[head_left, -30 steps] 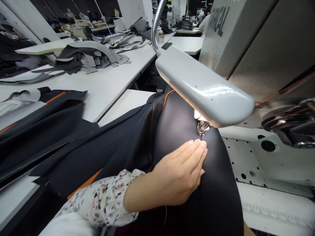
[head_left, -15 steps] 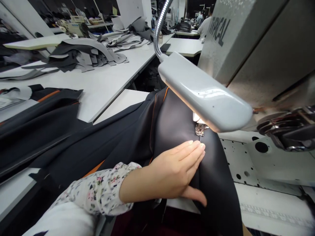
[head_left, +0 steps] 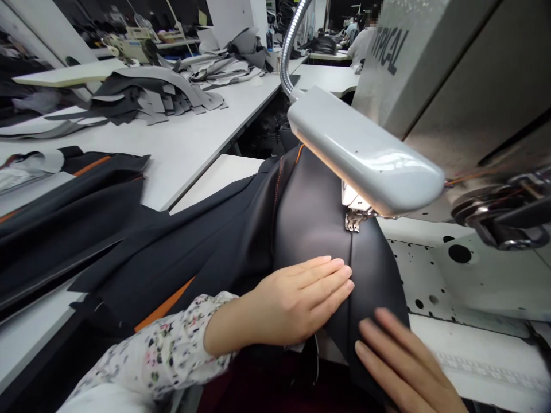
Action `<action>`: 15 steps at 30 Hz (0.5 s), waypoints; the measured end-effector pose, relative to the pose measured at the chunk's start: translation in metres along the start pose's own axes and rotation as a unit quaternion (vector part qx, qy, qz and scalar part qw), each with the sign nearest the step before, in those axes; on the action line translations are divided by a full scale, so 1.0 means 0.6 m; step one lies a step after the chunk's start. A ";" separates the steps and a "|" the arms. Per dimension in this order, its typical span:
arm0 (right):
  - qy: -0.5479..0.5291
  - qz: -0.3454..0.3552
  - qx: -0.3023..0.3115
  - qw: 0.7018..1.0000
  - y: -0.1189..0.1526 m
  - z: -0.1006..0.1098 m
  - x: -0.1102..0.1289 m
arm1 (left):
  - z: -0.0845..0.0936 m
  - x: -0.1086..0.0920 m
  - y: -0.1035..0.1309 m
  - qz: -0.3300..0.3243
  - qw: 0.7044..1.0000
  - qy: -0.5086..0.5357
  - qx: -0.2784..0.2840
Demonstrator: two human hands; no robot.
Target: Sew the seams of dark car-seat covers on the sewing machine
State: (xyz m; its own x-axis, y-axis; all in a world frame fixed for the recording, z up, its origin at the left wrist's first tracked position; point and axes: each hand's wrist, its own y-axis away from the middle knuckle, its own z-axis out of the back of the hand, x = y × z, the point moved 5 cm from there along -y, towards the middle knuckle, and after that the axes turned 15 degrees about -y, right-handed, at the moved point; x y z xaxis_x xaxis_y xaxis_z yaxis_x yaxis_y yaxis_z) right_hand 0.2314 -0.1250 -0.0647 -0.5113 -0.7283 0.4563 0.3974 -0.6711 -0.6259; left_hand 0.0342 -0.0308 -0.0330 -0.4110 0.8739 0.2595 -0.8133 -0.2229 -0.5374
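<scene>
Black leather-like material (head_left: 310, 212) with a dark seam and orange stitching lies under the presser foot (head_left: 352, 221) of a sewing machine (head_left: 413, 80). Flat on it, just left of the seam, rests my left hand (head_left: 297, 301), its fingers stretched out together towards the foot. My right hand (head_left: 408, 367) is on the material right of the seam, fingers extended and slightly blurred, its wrist cut off by the lower edge. Neither hand grips anything that I can see. The needle is hidden behind the lamp (head_left: 365, 149).
The lamp hangs on a bendable metal neck (head_left: 289, 51) over the work. At left, more black pieces with orange strips (head_left: 92, 165) lie on a white table (head_left: 129, 143). Grey offcuts (head_left: 150, 94) are heaped behind. A person in white (head_left: 360, 46) sits far back.
My right hand has come into view at lower right onto the material. My left hand has slid slightly back from the presser foot, its thumb no longer spread out visibly.
</scene>
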 end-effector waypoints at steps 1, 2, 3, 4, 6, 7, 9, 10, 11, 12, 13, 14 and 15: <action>0.005 0.009 0.015 1.000 -0.005 -0.002 -0.001 | 0.000 0.003 0.000 -0.005 1.000 0.003 0.003; 0.009 0.018 0.029 0.999 -0.009 -0.002 -0.001 | -0.001 0.006 0.000 -0.010 1.000 0.006 0.006; 0.013 0.026 0.041 0.999 -0.014 -0.002 -0.001 | -0.003 0.011 0.000 -0.014 1.000 0.008 0.009; 0.016 0.033 0.049 0.998 -0.018 0.000 -0.001 | -0.005 0.015 0.000 -0.015 1.000 0.012 0.009; 0.020 0.040 0.051 0.998 -0.025 0.005 -0.004 | -0.010 0.026 -0.002 -0.010 1.000 0.019 0.003; 0.022 0.042 0.052 0.998 -0.027 0.005 -0.006 | -0.013 0.030 -0.004 -0.006 1.000 0.022 -0.003; 0.024 0.045 0.047 0.998 -0.030 0.006 -0.012 | -0.018 0.039 -0.010 0.003 1.000 0.023 -0.013; 0.022 0.043 0.042 0.998 -0.030 0.005 -0.016 | -0.020 0.043 -0.014 0.006 1.000 0.024 -0.019; 0.020 0.042 0.035 0.998 -0.031 0.005 -0.021 | -0.022 0.048 -0.017 0.011 0.999 0.028 -0.024; 0.016 0.040 0.029 0.999 -0.031 0.004 -0.025 | -0.023 0.053 -0.020 0.015 0.999 0.034 -0.031; 0.012 0.037 0.025 0.999 -0.032 0.004 -0.029 | -0.025 0.059 -0.023 0.019 0.998 0.045 -0.035; 0.007 0.034 0.025 0.999 -0.034 0.003 -0.033 | -0.027 0.066 -0.026 0.021 0.997 0.060 -0.038; 0.002 0.031 0.026 0.999 -0.036 0.003 -0.037 | -0.030 0.073 -0.028 0.021 0.996 0.079 -0.038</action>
State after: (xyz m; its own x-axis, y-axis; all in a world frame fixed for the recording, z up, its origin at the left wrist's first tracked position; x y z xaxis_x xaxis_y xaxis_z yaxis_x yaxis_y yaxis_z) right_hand 0.2355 -0.0947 -0.0602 -0.4871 -0.7685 0.4149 0.4679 -0.6308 -0.6190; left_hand 0.0370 0.0191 -0.0270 -0.3693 0.9228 0.1097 -0.7603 -0.2321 -0.6066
